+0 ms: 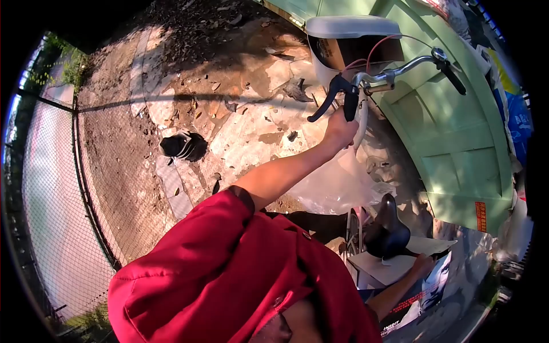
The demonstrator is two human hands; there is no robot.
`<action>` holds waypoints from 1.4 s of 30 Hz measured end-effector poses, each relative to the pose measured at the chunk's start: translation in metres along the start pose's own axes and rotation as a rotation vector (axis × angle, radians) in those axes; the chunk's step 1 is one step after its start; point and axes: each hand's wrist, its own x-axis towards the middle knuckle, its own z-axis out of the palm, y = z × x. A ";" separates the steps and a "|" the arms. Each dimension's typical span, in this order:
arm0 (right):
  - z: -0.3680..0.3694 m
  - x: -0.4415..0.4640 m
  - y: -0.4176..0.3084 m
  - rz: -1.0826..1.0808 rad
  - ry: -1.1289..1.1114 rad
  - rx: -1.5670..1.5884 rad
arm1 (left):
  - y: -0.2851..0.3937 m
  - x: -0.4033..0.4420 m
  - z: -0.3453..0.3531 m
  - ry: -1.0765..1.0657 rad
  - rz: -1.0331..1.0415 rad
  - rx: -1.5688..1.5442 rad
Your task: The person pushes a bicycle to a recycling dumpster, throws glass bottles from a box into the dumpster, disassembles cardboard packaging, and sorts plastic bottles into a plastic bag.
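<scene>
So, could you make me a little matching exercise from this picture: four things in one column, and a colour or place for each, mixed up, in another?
1. Saddle
2. Left hand
3. Dumpster
4. Shirt

A. Green
B. Red
C. Black
D. At a handlebar grip

Right pairs: 1-C, 2-D, 3-A, 4-B.

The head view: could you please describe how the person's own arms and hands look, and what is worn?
A loose, plain red sleeve with a dark opening covers the upper left arm; the forearm is bare. Neither the left hand nor the right hand wears a glove. No watch shows on the left wrist. The right sleeve is mostly hidden.
</scene>
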 end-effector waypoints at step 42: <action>-0.067 0.315 -0.760 -0.158 0.059 0.343 | 0.245 0.547 -0.454 0.261 -0.033 -0.097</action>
